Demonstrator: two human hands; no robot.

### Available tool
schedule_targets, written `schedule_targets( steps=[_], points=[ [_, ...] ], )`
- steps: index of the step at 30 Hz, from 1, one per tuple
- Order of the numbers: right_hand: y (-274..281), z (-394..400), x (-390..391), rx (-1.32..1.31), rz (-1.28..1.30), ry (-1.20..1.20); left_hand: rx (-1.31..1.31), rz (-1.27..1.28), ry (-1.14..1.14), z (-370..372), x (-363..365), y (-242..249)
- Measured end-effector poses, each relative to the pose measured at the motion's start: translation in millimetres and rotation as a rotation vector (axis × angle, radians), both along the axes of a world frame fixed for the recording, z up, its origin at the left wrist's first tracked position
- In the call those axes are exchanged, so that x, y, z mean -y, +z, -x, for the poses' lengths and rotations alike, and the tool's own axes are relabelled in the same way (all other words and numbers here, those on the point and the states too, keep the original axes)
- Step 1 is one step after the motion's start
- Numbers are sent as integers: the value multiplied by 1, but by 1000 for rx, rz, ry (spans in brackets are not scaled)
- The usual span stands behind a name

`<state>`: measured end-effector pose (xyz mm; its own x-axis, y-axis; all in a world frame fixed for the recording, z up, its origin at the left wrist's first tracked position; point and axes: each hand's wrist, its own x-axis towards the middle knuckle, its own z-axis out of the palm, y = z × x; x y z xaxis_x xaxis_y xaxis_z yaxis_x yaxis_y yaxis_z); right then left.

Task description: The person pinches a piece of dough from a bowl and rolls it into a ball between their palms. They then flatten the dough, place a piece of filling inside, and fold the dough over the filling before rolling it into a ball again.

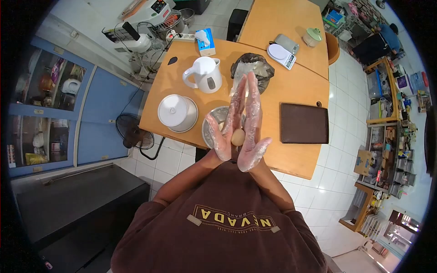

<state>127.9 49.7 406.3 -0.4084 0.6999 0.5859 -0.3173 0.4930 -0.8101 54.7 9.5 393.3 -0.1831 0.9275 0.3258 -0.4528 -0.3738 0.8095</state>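
Note:
Between my two upright palms sits a smooth beige ball of dough (237, 137). My left hand (224, 129) presses it from the left and my right hand (251, 129) from the right. Fingers on both hands are stretched out and point away from me, with the fingertips close together. White smears and shine cover the skin. Below my hands stands a metal bowl (206, 134), partly hidden, with pale pieces inside. Just beyond my fingertips lies an open black plastic bag (265, 71) with a clear bag beside it.
On the wooden table (291, 159) are a white lidded tub (176, 111), a white electric kettle (207, 73), a tissue box (206, 43), a dark baking tray (304, 123) and a white kitchen scale (281, 55). A black fan (135, 132) stands left of the table. Another person (389, 36) is at far right.

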Motion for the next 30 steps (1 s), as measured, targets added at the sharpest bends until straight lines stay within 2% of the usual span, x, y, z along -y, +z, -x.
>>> schedule_targets(
  steps=[1, 7, 11, 16, 19, 22, 25, 27, 29, 30],
  points=[
    [1, -1, 1, -18, 23, -3, -38, -52, -22, 0, 0, 0],
    [1, 1, -7, -236, 67, 8, -142, 42, 21, -9, 7, 10],
    [20, -5, -8, -87, 114, -114, -138, 31, -23, -9, 10, 14],
    [3, -2, -13, -2, 25, -160, -34, 28, -32, -9, 9, 32],
    [-12, 0, -8, 72, -74, -130, 115, 0, 2, -7, 3, 36],
    [6, -4, 4, 295, -120, -140, 385, 136, -21, -7, 6, 34],
    [29, -5, 1, 476, -190, -177, 1318, 23, -586, 6, 12, 8],
    [38, -9, -3, 480, -211, -244, 1115, 109, -574, 10, 3, -6],
    [47, -18, -9, 494, -224, -310, 1270, 83, -609, 9, 2, 2],
    [45, -24, -14, 414, -218, -346, 1181, 189, -438, 9, -1, 16]
  ],
)
